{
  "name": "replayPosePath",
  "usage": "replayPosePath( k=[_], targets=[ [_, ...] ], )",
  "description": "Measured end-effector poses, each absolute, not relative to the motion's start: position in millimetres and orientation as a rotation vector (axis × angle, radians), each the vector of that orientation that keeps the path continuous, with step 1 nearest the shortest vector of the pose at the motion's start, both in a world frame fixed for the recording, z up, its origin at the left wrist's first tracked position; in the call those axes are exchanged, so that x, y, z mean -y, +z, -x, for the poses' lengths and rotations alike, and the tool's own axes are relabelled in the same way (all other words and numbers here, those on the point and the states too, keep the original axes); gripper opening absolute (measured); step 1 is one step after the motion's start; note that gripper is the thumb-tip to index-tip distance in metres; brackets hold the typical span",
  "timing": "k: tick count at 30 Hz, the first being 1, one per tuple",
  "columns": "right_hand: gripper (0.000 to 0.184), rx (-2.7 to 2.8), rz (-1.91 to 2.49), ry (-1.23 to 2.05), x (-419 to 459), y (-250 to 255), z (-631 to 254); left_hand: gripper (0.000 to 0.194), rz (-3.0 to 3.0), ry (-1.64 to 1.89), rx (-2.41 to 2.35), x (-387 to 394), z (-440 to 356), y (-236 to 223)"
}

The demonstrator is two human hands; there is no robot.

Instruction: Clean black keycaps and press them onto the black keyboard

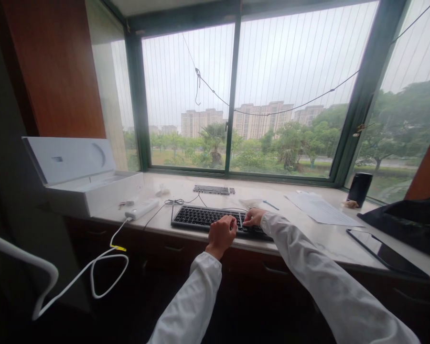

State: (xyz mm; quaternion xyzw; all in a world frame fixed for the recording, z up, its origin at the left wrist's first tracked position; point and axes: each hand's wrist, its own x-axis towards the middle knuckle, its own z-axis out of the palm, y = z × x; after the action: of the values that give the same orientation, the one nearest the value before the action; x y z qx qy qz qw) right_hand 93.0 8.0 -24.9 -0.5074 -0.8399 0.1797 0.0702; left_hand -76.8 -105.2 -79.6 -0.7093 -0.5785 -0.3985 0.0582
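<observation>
White sleeves [308,258] stretch to the keyboard [200,217]; key legends [191,213] illegibly small.

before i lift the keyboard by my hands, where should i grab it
Probably grip the keyboard by its two short ends, coming in from left and right: it is long, slim and lies flat, so that should balance it. The left end looks free; the right hand and sleeve partly cover the right part, so shift that hand outward first.

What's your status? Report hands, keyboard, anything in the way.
Left hand curled at keyboard, right hand over its right side. Grips unclear. Cable bunched behind keyboard's left; hands partly cover keyboard.
</observation>
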Motion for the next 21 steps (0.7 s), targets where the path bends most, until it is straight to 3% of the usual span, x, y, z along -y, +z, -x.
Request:
replayPosePath(
  k=[14, 21],
  targets=[
    [0.02, 2.554, 1.61, 0.636, -10.9, -26.7, -93.0, 0.024, 2.166, -1.175, 1.791, 106.9, 76.4, -77.6],
    [0.02, 2.542, 1.488, 0.551, -15.2, -32.2, -95.3, 0.03, 2.266, -0.966, 1.705, 109.5, 76.5, -72.9]
  ],
)
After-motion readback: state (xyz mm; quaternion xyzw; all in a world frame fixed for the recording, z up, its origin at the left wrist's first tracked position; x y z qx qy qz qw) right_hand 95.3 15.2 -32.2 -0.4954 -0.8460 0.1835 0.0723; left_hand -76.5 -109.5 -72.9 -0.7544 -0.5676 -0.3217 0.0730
